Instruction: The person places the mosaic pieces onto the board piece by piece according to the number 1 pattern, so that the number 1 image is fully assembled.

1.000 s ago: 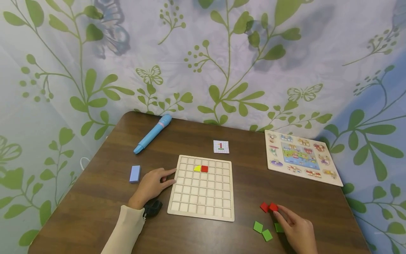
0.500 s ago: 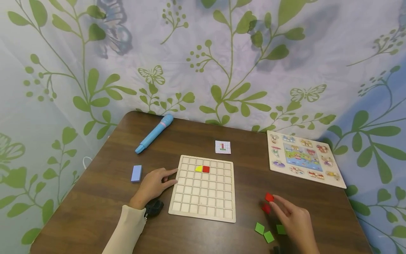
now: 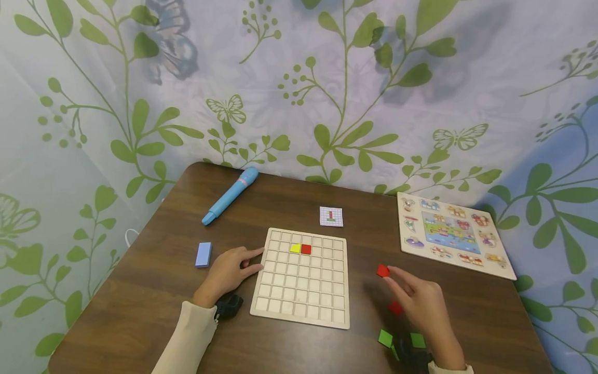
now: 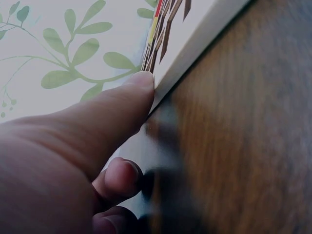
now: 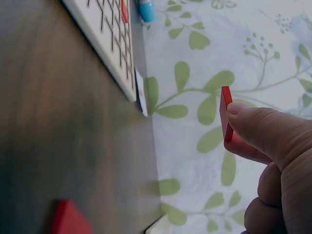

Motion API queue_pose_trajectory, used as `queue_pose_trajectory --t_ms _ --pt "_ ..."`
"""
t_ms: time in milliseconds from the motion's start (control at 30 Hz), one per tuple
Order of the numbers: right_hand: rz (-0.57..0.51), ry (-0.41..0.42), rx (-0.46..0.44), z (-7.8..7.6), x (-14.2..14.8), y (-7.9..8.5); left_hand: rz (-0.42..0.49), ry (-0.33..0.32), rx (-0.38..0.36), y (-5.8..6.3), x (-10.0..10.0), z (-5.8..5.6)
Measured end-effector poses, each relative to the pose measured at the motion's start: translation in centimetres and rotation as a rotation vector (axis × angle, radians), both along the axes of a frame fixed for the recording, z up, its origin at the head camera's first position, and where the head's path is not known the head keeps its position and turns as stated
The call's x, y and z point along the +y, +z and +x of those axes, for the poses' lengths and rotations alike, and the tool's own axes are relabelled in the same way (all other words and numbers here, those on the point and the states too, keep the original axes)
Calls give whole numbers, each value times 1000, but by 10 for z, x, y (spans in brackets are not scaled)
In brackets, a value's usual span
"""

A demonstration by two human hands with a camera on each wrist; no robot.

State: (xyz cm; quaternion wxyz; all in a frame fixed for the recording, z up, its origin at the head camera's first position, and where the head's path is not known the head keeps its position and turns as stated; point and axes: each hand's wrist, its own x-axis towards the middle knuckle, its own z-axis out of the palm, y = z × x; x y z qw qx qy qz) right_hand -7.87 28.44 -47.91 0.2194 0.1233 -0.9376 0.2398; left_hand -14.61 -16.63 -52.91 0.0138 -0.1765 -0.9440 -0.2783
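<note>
My right hand (image 3: 422, 301) pinches a red square tile (image 3: 382, 270) between thumb and forefinger, held above the table to the right of the wooden grid board (image 3: 299, 296). In the right wrist view the held red tile appears edge-on against the wall cloth. Another red tile (image 3: 395, 308) lies on the table beneath that hand. My left hand (image 3: 229, 272) rests at the board's left edge, its thumb and forefinger extended against the rim. On the board, a yellow piece with a slanted side (image 3: 295, 248) sits beside a red square (image 3: 306, 249) in an upper row.
Green tiles (image 3: 385, 338) lie by the right wrist, one partly hidden. A small pattern card (image 3: 331, 216) is behind the board. A blue toy microphone (image 3: 230, 196) and blue block (image 3: 203, 255) lie left; a picture puzzle (image 3: 406, 234) lies back right.
My right hand has lifted the red tile from beside the other red one and carried it up and leftward toward the board. The left hand stays at the board's edge.
</note>
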Motion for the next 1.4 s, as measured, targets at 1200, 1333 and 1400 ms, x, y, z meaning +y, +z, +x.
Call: queue_pose_trajectory --t_ms 1200,1333,1400 --pt "-79 205 -169 -62 -89 11 -13 12 -33 6 -1 1" --pt "-92 225 -179 -67 -96 4 -8 7 -36 5 -1 0" --pt "-99 237 -178 -69 -100 1 -10 6 -39 4 0 0"
